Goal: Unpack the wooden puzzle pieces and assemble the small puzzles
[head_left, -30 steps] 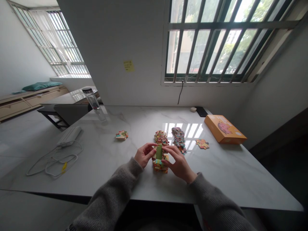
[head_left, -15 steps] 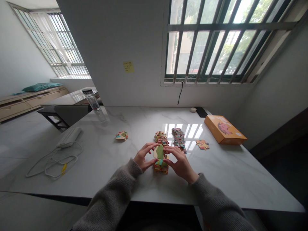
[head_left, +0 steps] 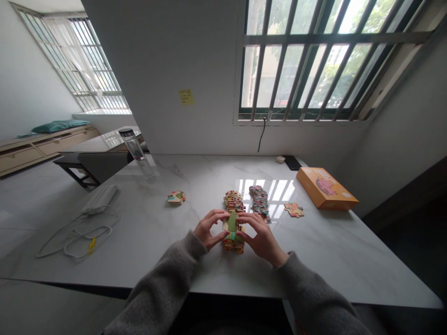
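Note:
Between my two hands is a green and cream jigsaw puzzle piece (head_left: 231, 221), held over a long row of stacked puzzle pieces (head_left: 233, 200). The fingers and thumb of my left hand (head_left: 211, 228) close on its left side. From the other side, my right hand (head_left: 259, 235) grips it with thumb and fingertips. Part of the row beneath is hidden by the piece and my fingers. A second row of stacked pieces (head_left: 259, 201) lies just beyond my right hand. To the left is a small pile of pieces (head_left: 176, 197); at the right lies an orange puzzle piece group (head_left: 294, 209).
An orange box (head_left: 324, 188) rests at the right of the marble-look table (head_left: 146, 242). Behind it are a black phone (head_left: 292, 163) and a small white case (head_left: 280, 159). A glass bottle (head_left: 132, 145) and a white power strip (head_left: 101, 199) with looped cable stand at the left.
The puzzle piece between my hands has tilted slightly. My hands stay in nearly the same place, and the piles have not moved.

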Demonstrator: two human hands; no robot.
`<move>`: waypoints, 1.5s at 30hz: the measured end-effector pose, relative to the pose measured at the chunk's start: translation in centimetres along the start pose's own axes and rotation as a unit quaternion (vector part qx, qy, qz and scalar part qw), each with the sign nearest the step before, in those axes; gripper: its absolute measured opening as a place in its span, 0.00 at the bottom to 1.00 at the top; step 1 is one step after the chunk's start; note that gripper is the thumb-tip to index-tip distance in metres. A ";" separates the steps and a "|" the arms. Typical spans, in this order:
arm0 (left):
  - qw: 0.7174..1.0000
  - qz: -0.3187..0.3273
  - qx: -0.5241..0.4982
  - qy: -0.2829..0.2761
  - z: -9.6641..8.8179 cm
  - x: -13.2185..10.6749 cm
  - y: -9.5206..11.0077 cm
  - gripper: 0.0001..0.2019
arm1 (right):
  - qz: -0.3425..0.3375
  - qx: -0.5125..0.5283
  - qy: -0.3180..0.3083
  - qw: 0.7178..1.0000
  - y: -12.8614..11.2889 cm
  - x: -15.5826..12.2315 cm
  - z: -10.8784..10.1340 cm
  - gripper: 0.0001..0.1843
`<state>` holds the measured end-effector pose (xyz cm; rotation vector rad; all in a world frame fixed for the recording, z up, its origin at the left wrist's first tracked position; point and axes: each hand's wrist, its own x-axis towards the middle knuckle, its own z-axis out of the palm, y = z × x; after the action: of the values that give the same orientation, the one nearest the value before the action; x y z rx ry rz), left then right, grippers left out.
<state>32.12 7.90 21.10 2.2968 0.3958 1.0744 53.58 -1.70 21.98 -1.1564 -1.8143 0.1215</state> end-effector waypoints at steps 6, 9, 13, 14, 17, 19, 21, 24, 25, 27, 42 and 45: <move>0.999 0.026 0.046 -0.004 0.0 0.2 0.2 0.17 | -0.003 -0.018 0.002 1.000 0.4 -0.1 0.3 0.12; 0.997 0.036 0.070 -0.013 0.1 0.2 0.5 0.11 | -0.001 -0.013 -0.013 1.000 0.2 -0.1 0.3 0.12; 0.994 0.018 0.106 -0.004 -1.5 0.0 -0.4 0.05 | 0.012 -0.002 -0.017 1.000 -0.3 -0.1 0.0 0.13; 0.992 0.005 0.122 -0.001 -2.4 -0.1 -1.1 0.04 | 0.017 -0.001 -0.012 1.000 -0.4 -0.1 -0.1 0.14; 0.981 -0.060 0.183 -0.031 -6.5 -0.1 -4.0 0.04 | 0.026 0.002 -0.004 1.000 -0.7 -0.2 -0.2 0.16; 0.968 -0.118 0.218 -0.048 -9.7 -0.2 -6.4 0.05 | 0.025 0.005 -0.008 1.000 -0.6 -0.2 0.0 0.16; 0.953 -0.173 0.244 -0.042 -12.7 -0.5 -8.6 0.06 | 0.023 0.005 -0.012 1.000 -0.6 -0.2 0.1 0.16; 0.942 -0.223 0.252 -0.013 -16.2 -1.2 -11.0 0.06 | 0.023 0.003 -0.011 1.000 -0.7 -0.2 0.2 0.17; 0.939 -0.231 0.253 -0.001 -16.9 -1.4 -11.6 0.06 | 0.022 0.003 -0.011 1.000 -0.8 -0.2 0.2 0.17; 0.937 -0.245 0.249 0.020 -17.8 -1.8 -12.3 0.06 | 0.020 0.005 -0.011 1.000 -0.9 -0.1 0.1 0.18; 0.942 -0.161 0.255 0.145 -12.8 -1.7 -9.7 0.08 | 0.056 0.010 0.015 0.998 -0.4 -0.2 0.3 0.17; 0.974 -0.115 0.175 0.084 -8.4 -0.4 -5.7 0.06 | 0.056 0.004 -0.018 0.998 -0.4 -0.1 0.4 0.14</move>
<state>25.21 15.35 21.70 2.3856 0.9607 1.1567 53.07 -1.84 21.88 -1.2578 -1.7794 0.2163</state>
